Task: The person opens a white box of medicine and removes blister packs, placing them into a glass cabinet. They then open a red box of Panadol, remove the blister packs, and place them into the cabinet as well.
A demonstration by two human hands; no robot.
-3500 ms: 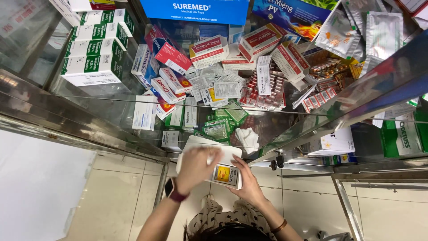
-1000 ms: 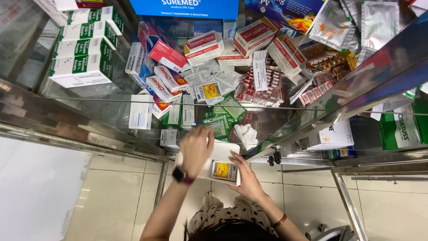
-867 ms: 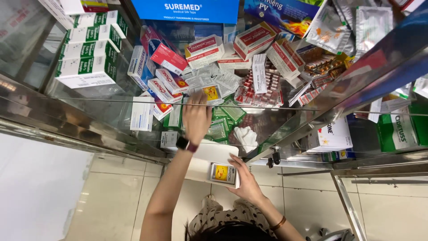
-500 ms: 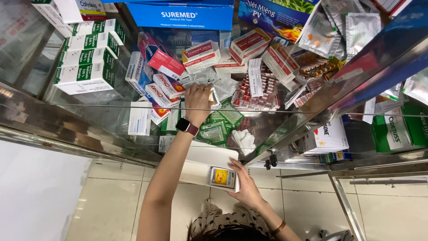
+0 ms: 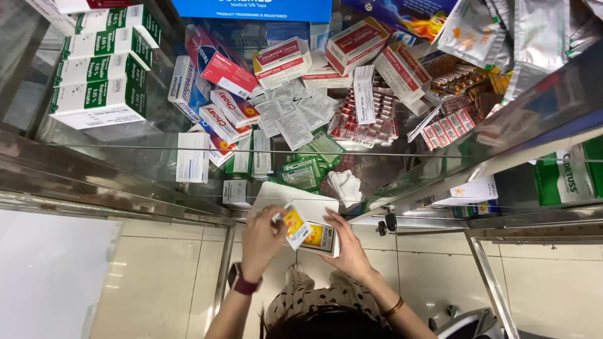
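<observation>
Back from the shelf, left hand (image 5: 262,237) grips a sachet (image 5: 293,225) beside the right hand (image 5: 347,250), which clasps the box (image 5: 321,237).

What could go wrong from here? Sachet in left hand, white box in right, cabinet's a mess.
1. The left hand pinches the sachet by one edge only; it may slip and drop to the tiled floor.
2. The right hand holds the white box at one end, so it could tip.
3. The loose sachet heap on the glass shelf looks unstable and might slide.
</observation>
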